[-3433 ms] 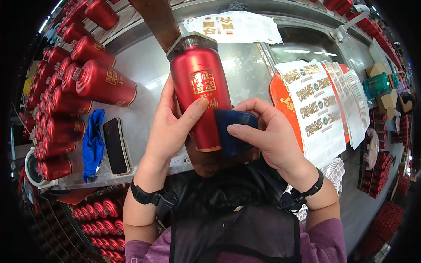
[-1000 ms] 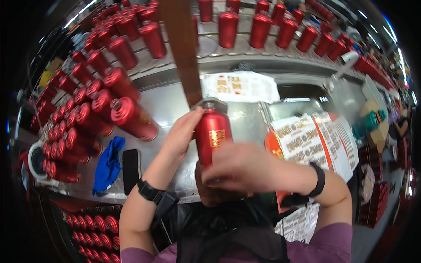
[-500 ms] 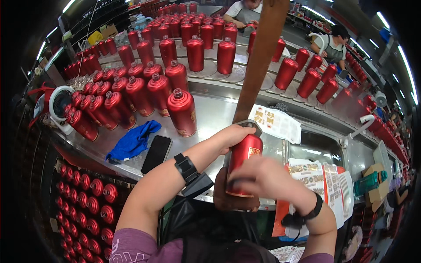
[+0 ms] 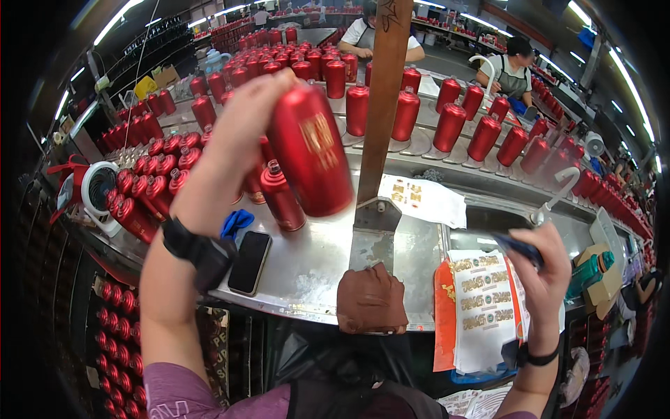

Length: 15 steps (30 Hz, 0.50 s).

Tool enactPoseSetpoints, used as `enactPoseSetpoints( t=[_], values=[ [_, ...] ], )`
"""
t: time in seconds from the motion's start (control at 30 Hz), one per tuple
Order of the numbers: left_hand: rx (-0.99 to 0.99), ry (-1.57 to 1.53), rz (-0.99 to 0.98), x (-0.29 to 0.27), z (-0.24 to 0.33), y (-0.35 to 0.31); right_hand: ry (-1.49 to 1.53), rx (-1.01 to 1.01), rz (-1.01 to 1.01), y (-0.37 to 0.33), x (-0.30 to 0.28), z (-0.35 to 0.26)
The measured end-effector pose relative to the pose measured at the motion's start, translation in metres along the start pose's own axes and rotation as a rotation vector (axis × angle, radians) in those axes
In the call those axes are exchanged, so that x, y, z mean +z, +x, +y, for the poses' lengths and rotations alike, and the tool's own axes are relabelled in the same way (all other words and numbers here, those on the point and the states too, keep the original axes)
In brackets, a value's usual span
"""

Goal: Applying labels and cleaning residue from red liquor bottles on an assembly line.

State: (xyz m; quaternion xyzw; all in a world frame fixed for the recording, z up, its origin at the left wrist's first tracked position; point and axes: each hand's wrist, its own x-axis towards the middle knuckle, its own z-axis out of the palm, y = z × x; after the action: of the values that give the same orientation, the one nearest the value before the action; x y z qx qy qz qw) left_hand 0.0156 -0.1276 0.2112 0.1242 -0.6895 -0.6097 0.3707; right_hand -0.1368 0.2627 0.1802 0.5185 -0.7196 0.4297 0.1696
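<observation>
Nearest the viewer, a brown pad [image 4: 371, 299] sits at the near edge of the steel bench [image 4: 314, 269], at the foot of an upright wooden post [image 4: 382, 98]. Right of it, a stack of label sheets [image 4: 485, 307] overhangs the near edge. The right hand [image 4: 543, 269] hovers above these sheets, fingers closed on a small dark blue pad [image 4: 520, 246]. Left of the brown pad lies a black phone [image 4: 250, 262], with a blue cloth [image 4: 236, 222] just beyond it; the bare steel between phone and post is the main open area. The left hand [image 4: 234, 150], raised over the left half of the bench, grips a red bottle [image 4: 310, 150] by its upper end, tilted and clear of the surface. Beneath it another red bottle with no cap [image 4: 283, 197] stands on the bench. Lying bottles [image 4: 150, 178] crowd the left edge beside a white fan [image 4: 98, 192]. Farther off, a white label sheet [image 4: 422, 199] lies right of the post, and rows of upright bottles [image 4: 447, 126] line the far side, where two people [image 4: 513, 70] work.
</observation>
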Motion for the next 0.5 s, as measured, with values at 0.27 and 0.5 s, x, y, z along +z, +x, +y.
enactPoseSetpoints(
  t=[0.27, 0.5],
  values=[
    [0.093, 0.455, 0.072, -0.027, -0.063, 0.12, -0.025, 0.393, 0.119, -0.091, -0.046, 0.029],
    [-0.023, 0.778, -0.062, -0.052, -0.162, 0.153, 0.047, 0.678, 0.165, -0.122, -0.039, 0.045]
  ],
)
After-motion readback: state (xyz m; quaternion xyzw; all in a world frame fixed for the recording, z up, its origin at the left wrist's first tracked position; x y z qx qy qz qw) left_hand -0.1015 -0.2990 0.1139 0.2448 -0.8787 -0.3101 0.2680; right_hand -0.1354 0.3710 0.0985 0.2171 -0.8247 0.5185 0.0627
